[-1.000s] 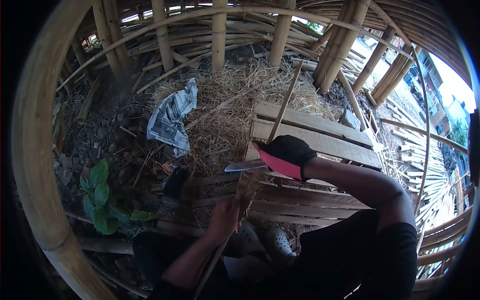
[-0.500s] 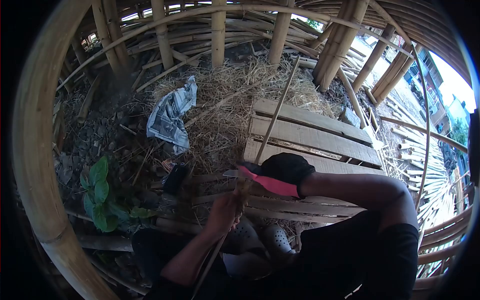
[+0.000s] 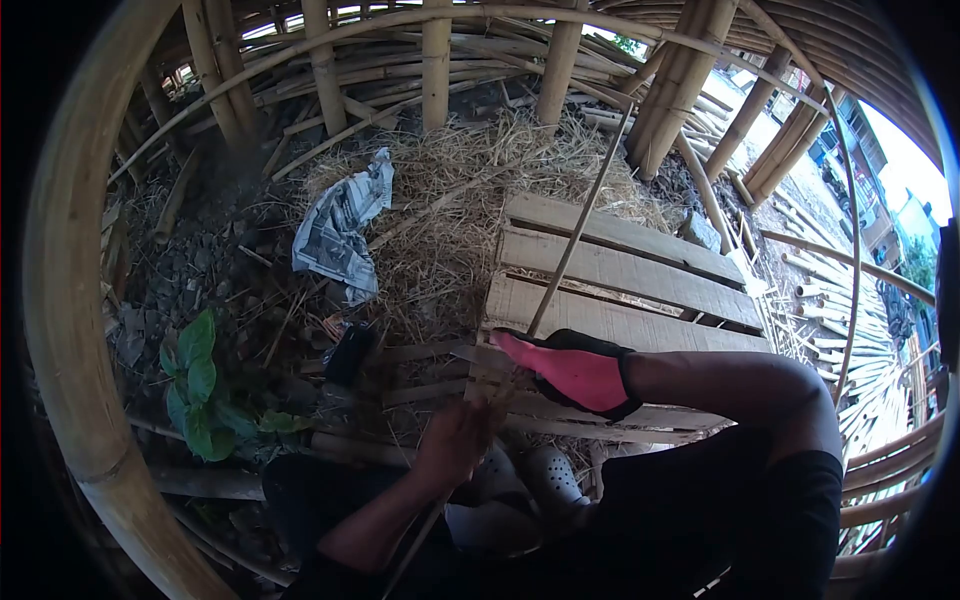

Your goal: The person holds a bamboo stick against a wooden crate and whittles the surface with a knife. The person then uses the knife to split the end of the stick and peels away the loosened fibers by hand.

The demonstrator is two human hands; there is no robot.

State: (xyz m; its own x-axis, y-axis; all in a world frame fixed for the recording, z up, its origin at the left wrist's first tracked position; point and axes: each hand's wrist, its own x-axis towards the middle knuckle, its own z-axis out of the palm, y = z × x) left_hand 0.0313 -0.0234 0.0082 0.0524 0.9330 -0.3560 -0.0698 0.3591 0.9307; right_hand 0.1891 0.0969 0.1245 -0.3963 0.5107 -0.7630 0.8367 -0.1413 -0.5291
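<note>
A long, thin bamboo strip (image 3: pixel 585 220) runs slantwise from the upper right, past both hands and down across my lap. My bare left hand (image 3: pixel 455 440) is closed around its lower part. My right hand (image 3: pixel 575 372), in a pink and black glove, is closed on a knife (image 3: pixel 470 353), whose blade sticks out dimly to the left beside the strip; its handle is hidden in the glove. Fine shavings are bunched on the strip between the hands, though blur hides their detail.
A slatted wooden pallet (image 3: pixel 620 262) lies just ahead to the right. Shavings (image 3: pixel 450 240) and crumpled newspaper (image 3: pixel 343 230) cover the ground. A black object (image 3: pixel 349 354), a leafy plant (image 3: pixel 200 385) and a thick bamboo pole (image 3: pixel 85 400) are at left.
The gloved right hand has shifted slightly right and down and rolled, showing more pink. The strip's upper end has swung right. The left hand remains closed on the strip.
</note>
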